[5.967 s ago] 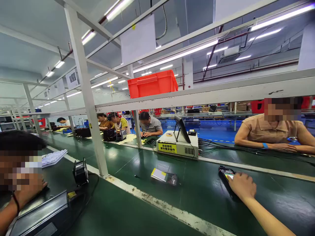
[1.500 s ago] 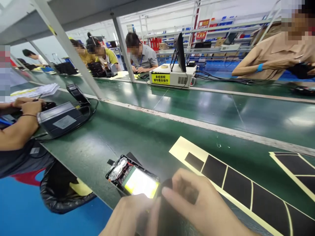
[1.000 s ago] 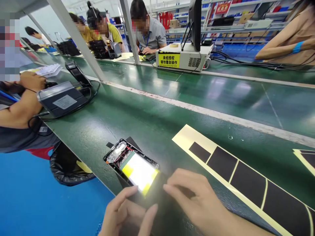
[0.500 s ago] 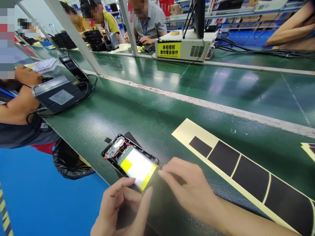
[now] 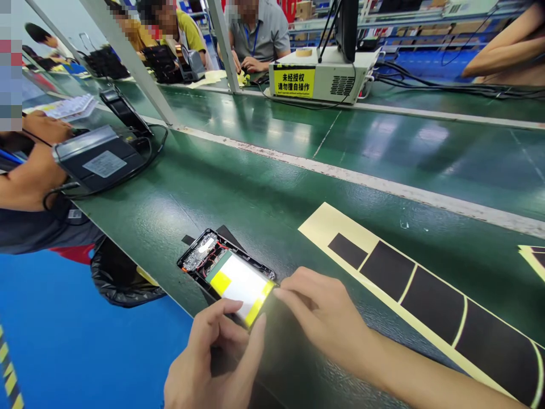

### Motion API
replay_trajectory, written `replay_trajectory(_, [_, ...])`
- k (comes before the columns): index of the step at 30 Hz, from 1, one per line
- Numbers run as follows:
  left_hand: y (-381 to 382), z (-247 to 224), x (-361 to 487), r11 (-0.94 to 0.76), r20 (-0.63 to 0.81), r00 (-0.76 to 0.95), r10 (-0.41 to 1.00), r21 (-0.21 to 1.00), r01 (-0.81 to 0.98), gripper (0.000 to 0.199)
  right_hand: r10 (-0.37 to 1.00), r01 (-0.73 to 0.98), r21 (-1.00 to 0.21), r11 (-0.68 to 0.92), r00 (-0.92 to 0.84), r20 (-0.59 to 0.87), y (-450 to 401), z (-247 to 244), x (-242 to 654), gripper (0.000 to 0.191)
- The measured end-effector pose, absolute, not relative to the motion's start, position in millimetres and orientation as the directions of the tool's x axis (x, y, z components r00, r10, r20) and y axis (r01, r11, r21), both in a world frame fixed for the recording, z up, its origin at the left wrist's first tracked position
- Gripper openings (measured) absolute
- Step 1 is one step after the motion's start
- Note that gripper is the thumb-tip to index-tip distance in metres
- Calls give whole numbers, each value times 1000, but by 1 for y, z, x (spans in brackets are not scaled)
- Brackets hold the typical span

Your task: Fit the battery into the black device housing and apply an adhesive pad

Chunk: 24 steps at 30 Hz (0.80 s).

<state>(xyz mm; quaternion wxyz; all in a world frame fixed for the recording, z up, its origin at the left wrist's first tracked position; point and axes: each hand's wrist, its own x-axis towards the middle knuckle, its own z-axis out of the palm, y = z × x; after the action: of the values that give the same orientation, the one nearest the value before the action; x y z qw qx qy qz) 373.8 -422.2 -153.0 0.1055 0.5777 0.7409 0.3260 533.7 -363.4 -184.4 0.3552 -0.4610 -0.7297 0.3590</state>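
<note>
An open black device housing (image 5: 272,274) lies on the green bench, with a circuit board (image 5: 203,254), thin red wires and a flat white battery pack (image 5: 240,282) with yellow tape inside. My left hand (image 5: 219,346) curls round the near left corner, its index fingertip over the battery pack's edge and its thumb at the near end. At the near right corner my right hand (image 5: 321,304) pinches the edge of what looks like a black sheet (image 5: 283,335), dark and blurred between both hands. Black flaps (image 5: 230,234) stick out from beneath the housing.
Right of my hands lies a cream backing sheet (image 5: 317,224) with several black stickers (image 5: 389,270). A black apparatus (image 5: 96,153) with cables stands at the left, beside a co-worker's arm (image 5: 32,176). A black bin bag (image 5: 121,278) hangs below the bench edge.
The view has shifted slightly. My left hand has moved a little up and right along the near end of the device. My right hand keeps nearly the same place at the corner.
</note>
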Motion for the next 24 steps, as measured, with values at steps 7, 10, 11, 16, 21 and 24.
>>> replay_trajectory(7, [-412, -152, 355, 55, 286, -155, 946, 330, 942, 37, 868, 677, -542, 497, -394, 303, -336, -188, 547, 51])
replay_trajectory(10, [-409, -154, 344, 25, 294, -91, 951, 222, 975, 47, 813, 678, -450, 581, -453, 366, -328, -187, 546, 60])
replay_trajectory(11, [-408, -155, 339, 0, 288, -72, 955, 243, 970, 49, 794, 660, -443, 607, -477, 377, -327, -186, 544, 61])
replay_trajectory(16, [-408, -160, 302, -21, 102, -38, 994, 525, 851, 63, 763, 626, -438, 645, -560, 323, -328, -185, 536, 54])
replay_trajectory(21, [-378, -148, 253, 250, 0, -311, 950, 595, 764, 62, 897, 633, -681, 368, -433, 83, -332, -162, 541, 37])
replay_trajectory(24, [-336, -147, 238, 205, 63, -312, 948, 628, 751, 64, 944, 639, -707, 303, -301, 132, -343, -144, 517, 29])
